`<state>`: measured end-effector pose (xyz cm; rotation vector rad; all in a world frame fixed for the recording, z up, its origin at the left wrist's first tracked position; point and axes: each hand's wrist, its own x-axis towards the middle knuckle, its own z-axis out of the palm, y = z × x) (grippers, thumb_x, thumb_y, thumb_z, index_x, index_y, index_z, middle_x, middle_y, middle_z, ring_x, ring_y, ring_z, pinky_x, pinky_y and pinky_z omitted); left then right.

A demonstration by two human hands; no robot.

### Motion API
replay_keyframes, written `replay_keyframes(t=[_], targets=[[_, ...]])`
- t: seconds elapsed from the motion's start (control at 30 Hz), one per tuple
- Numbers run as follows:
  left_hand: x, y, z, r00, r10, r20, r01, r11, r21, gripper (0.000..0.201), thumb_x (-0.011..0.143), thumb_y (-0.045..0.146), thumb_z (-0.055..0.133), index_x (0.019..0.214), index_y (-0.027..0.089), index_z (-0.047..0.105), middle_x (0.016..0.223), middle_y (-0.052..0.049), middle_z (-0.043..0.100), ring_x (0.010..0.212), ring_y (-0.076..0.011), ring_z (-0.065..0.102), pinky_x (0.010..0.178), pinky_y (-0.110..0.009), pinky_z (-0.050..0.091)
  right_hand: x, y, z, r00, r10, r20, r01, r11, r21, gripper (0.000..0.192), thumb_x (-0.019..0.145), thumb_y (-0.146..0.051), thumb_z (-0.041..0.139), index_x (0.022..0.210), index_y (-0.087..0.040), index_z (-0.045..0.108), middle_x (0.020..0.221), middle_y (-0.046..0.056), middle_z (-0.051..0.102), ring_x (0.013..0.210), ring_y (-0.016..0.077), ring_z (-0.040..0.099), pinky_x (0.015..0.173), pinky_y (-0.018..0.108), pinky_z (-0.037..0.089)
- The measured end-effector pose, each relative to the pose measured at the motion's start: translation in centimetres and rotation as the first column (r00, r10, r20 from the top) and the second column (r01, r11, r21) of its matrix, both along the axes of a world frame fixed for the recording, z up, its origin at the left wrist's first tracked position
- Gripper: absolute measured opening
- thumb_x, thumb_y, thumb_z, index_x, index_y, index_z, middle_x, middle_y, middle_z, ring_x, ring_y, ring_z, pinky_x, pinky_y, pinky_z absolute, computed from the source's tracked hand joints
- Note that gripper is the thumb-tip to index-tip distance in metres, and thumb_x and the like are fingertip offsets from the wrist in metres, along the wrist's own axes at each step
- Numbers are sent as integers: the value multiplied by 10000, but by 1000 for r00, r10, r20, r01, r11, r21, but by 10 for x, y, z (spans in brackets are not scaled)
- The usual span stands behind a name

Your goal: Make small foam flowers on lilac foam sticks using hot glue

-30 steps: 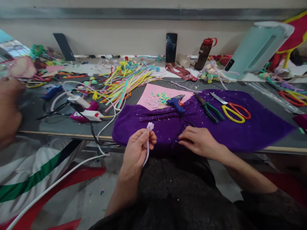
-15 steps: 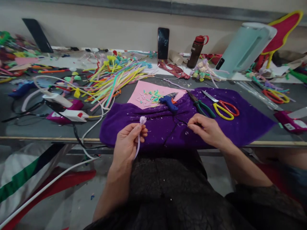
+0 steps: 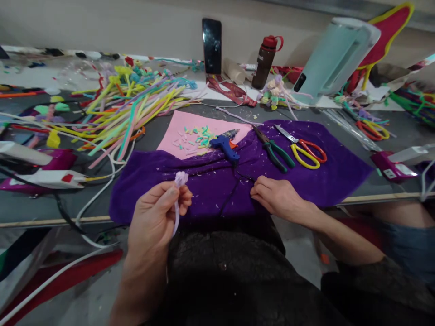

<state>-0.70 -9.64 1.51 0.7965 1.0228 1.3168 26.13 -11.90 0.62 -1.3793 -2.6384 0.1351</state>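
A lilac pipe cleaner with a small fuzzy bud at its top is pinched upright in my left hand, its stem hanging below the fingers. My right hand is closed low over the purple cloth, beside a thin dark item. Whether the fingertips grip that item is hard to see. Between and beyond my hands lies a blue glue gun, its nozzle over pink paper scattered with short pipe cleaner snippets. Green-handled pliers and red-and-yellow scissors rest on the cloth.
Long pastel pipe cleaners are heaped at the back left. Power strips and white cables crowd the left. Along the back stand a phone, a brown bottle and a mint-coloured appliance. Another person's leg shows at right.
The view has turned slightly to the right. My right hand has come down and a little nearer the table's front edge. My left hand still holds the lilac pipe cleaner.
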Motion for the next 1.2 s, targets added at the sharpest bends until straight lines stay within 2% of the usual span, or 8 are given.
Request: replay_keyframes(t=[0.1, 0.3, 0.53, 0.6, 0.7, 0.8, 0.93, 1.2], targets=[[3, 10, 11, 998, -57, -37, 58, 997, 43, 114, 650, 267, 692, 644, 162, 646, 604, -16, 623, 502, -93, 551, 401, -159, 400, 0, 4, 1, 1000, -15, -22, 13, 997, -75, 184, 888, -212, 399, 864, -149, 570, 836, 56, 539, 654, 119, 503, 569, 241, 375], [9, 42, 41, 989, -123, -78, 135, 977, 164, 131, 687, 273, 671, 655, 152, 632, 622, -34, 622, 507, -106, 546, 374, -173, 377, 17, 18, 8, 953, -37, -300, -43, 966, -254, 98, 878, -206, 436, 832, -164, 512, 807, 29, 531, 682, 110, 511, 620, 232, 406], [27, 96, 70, 969, -202, -140, 235, 925, 297, 136, 795, 112, 504, 718, 80, 612, 654, -3, 640, 543, -91, 589, 435, -145, 369, 49, 35, 23, 839, -220, -498, 105, 963, -247, 72, 852, -205, 484, 804, -171, 526, 804, 29, 555, 711, 118, 527, 657, 251, 424], [33, 113, 70, 962, -207, -176, 253, 920, 299, 203, 817, 83, 431, 746, 53, 620, 612, 1, 628, 509, -72, 580, 446, -141, 361, 54, 36, 20, 858, -228, -460, 108, 956, -272, 57, 842, -198, 497, 823, -169, 542, 808, 30, 568, 713, 119, 538, 655, 248, 435], [39, 132, 62, 966, -223, -134, 251, 933, 259, 90, 727, 166, 604, 719, 83, 637, 605, -19, 633, 463, -101, 568, 362, -154, 361, 55, 33, 13, 905, -198, -376, 101, 960, -262, 113, 856, -186, 471, 924, -162, 558, 849, 42, 580, 736, 117, 556, 663, 239, 453], [42, 141, 49, 974, -212, -83, 226, 948, 223, 109, 660, 196, 674, 695, 98, 640, 608, -35, 628, 460, -121, 564, 317, -179, 353, 49, 31, 4, 967, -183, -176, 159, 977, -141, 205, 876, -172, 425, 1032, -138, 554, 885, 74, 581, 760, 138, 565, 650, 253, 459], [39, 142, 36, 980, -182, -83, 195, 961, 195, 90, 680, 199, 659, 683, 110, 648, 592, -36, 623, 443, -106, 542, 317, -177, 349, 40, 31, -2, 976, -197, 88, 198, 980, -5, 204, 875, -152, 409, 971, -123, 586, 824, 77, 571, 674, 149, 534, 546, 260, 421], [35, 136, 38, 982, -152, -115, 161, 984, 81, 86, 627, 214, 714, 673, 159, 668, 593, -27, 642, 437, -118, 543, 330, -190, 363, 36, 35, -3, 980, -152, 125, 140, 985, 100, 203, 880, -133, 380, 881, -134, 583, 724, 38, 527, 608, 126, 476, 498, 252, 374]])
